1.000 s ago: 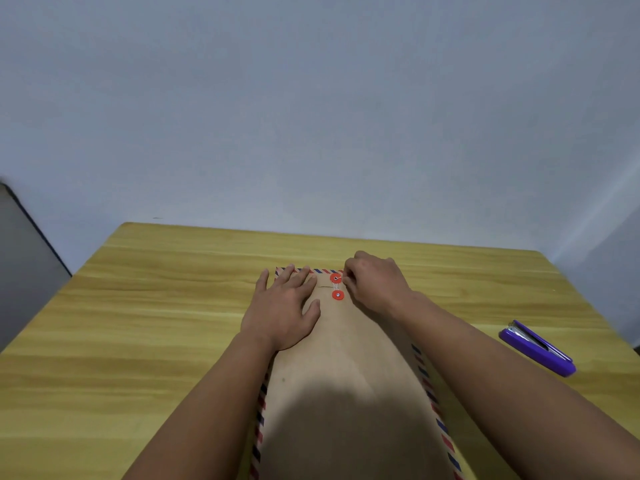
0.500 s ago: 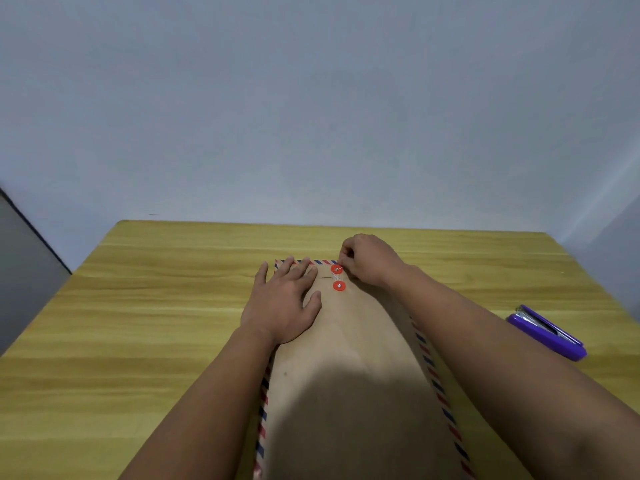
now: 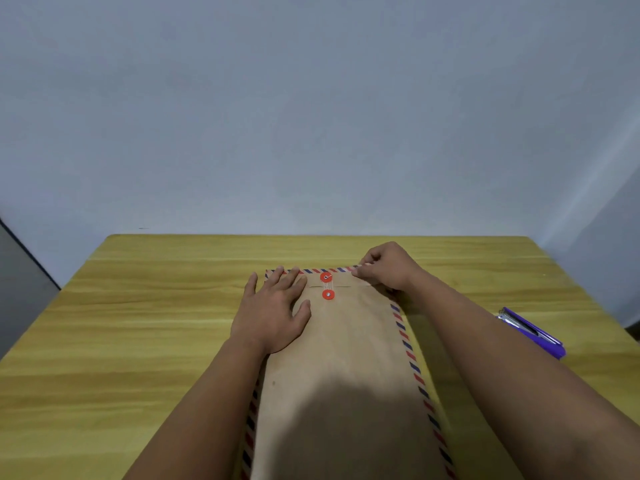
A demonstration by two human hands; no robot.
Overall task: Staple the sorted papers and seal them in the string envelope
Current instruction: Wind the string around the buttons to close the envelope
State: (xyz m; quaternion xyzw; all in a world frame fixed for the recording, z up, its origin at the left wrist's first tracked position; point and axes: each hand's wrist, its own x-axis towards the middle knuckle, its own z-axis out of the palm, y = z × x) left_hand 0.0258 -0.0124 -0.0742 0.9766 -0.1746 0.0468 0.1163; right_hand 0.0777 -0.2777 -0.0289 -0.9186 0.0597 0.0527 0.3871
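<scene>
1. The brown kraft string envelope with red-and-blue striped borders (image 3: 346,358) lies lengthwise in the middle of the wooden tabletop (image 3: 138,323), flap at the far end; thin string (image 3: 327,285) runs between its two red washers (image 3: 326,277).
2. The left hand (image 3: 273,310) presses flat, fingers spread, on the flap's left side.
3. The right hand (image 3: 389,268) – at the washers half a second ago – now pinches near the envelope's far right corner, likely drawing the string taut.
4. Sealing looks nearly done – the purple stapler (image 3: 531,332) sits idle by the right edge.

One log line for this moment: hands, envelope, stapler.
left hand: flat on envelope | right hand: pinching at far right corner | string: wound between buttons | stapler: idle, right
</scene>
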